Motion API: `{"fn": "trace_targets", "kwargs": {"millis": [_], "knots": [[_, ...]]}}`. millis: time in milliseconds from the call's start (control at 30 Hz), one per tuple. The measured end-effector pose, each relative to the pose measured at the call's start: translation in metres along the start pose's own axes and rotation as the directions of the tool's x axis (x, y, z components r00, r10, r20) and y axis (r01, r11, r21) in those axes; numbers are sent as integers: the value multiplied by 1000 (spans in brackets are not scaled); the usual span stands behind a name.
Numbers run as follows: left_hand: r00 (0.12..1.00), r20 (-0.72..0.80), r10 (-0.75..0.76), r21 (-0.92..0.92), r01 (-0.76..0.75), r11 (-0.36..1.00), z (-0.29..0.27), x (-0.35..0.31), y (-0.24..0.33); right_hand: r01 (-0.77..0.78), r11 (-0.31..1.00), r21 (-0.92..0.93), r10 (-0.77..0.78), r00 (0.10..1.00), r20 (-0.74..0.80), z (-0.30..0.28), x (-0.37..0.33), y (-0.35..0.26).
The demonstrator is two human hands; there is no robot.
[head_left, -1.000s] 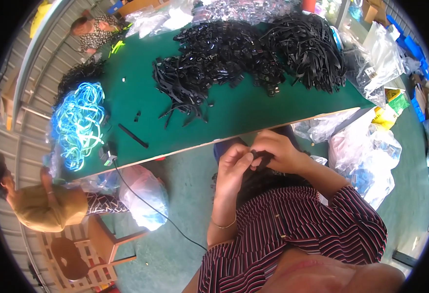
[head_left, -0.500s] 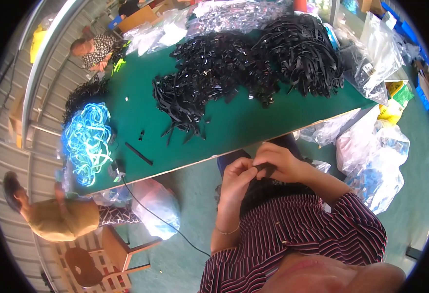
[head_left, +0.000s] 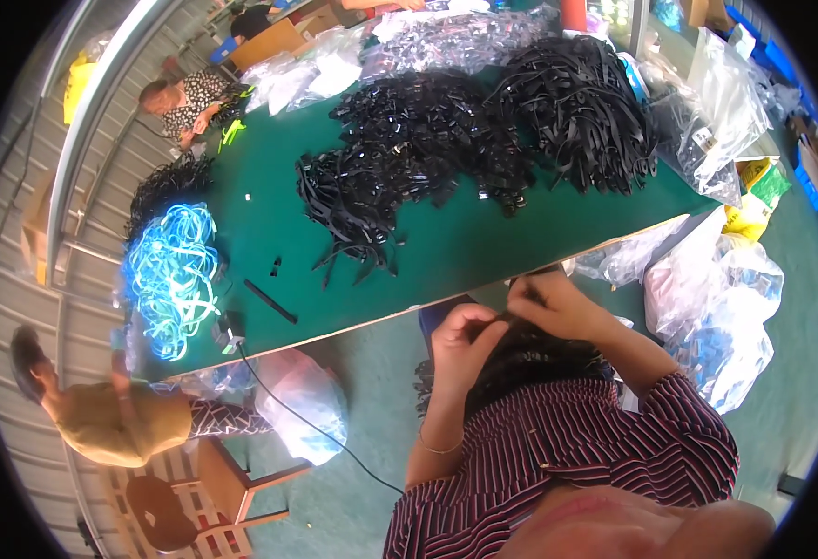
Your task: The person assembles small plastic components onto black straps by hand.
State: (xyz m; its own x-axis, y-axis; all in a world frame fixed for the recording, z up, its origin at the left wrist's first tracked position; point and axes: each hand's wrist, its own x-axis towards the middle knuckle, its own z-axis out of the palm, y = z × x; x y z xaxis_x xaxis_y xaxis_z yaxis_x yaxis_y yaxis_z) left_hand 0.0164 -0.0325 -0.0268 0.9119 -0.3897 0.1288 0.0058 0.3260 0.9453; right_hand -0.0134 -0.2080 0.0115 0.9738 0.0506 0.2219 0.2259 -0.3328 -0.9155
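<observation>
My left hand is raised in front of my body at the table's near edge, its fingers curled and thumb drawn in. Close beside it is my right hand, bent over with its fingers closed and slightly smeared. A small dark thing seems to be at the fingertips, but it blends into the dark heap behind and I cannot make it out. Below both hands, a heap of black pieces lies in my lap. Across the table lie a pile of black straps with small shiny parts and a thick bundle of black straps.
The green table has a tangle of blue-white cords, a black strip and a small cabled device on its left. Plastic bags stand at right. One person is at left, another at the far left.
My hands have come slightly apart; earlier they met around a small black piece. My right hand has turned and shifted right. The whole view has moved slightly.
</observation>
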Motion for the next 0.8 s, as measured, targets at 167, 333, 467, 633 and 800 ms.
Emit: {"fn": "trace_targets", "kwargs": {"millis": [167, 333, 467, 633, 800], "knots": [[991, 82, 109, 119, -118, 986, -8, -1, -2, 35, 985, -169, -7, 987, 161, 7, 4, 7], [988, 133, 75, 294, -112, 949, -19, -5, 3, -32, 998, -47, 44, 961, 273, 15, 6, 5], [967, 247, -55, 398, -50, 916, -25, -4, 7, -112, 993, 27, 102, 964, 245, 24, 2, 7], [940, 311, -139, 323, 33, 946, -25, -11, 20, -233, 961, 152, 171, 925, 339, 27, 1, -3], [942, 276, -190, -300, 272, 914, -20, -22, 4, -407, 687, 602, 175, 897, 406, 32, -15, -8]]}}
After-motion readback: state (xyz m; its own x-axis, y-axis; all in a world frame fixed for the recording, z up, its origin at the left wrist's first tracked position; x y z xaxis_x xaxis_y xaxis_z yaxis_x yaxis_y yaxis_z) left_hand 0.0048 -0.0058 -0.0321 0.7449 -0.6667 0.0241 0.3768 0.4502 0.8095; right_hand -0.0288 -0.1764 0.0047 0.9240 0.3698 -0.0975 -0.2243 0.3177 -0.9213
